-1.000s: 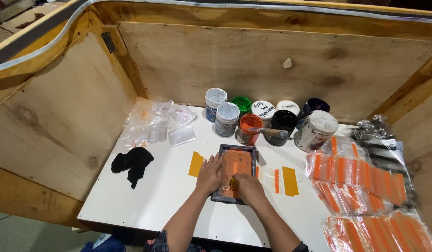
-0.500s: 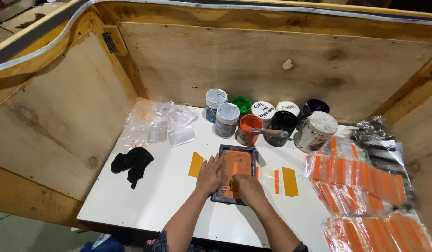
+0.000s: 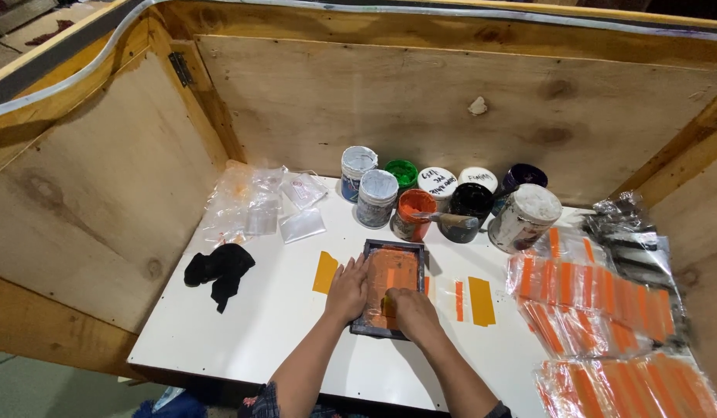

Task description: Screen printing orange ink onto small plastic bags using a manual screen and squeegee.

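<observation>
A small dark-framed printing screen (image 3: 391,288), its mesh coated orange, lies flat on the white desk (image 3: 265,333) near the front edge. The left hand (image 3: 348,289) rests open, palm down, on the frame's left side, fingers spread and grasping nothing. The right hand (image 3: 409,310) is clenched over the lower part of the mesh; whatever it may hold is hidden beneath the fingers.

An orange strip (image 3: 324,272) lies just left of the frame; a clear bag with orange stripes (image 3: 468,300) lies just right of it.

Behind the frame stands a cluster of paint jars (image 3: 444,197); an open jar of orange paint (image 3: 413,214) is nearest, with a stick (image 3: 451,220) resting across the jars beside it.

A black cloth (image 3: 219,269) lies crumpled at the desk's left. Empty clear bags (image 3: 265,205) are piled at the back left corner.

Stacks of orange-striped packets (image 3: 598,302) cover the right side, extending toward the front right corner.

Plywood walls (image 3: 420,101) enclose the desk on three sides.
</observation>
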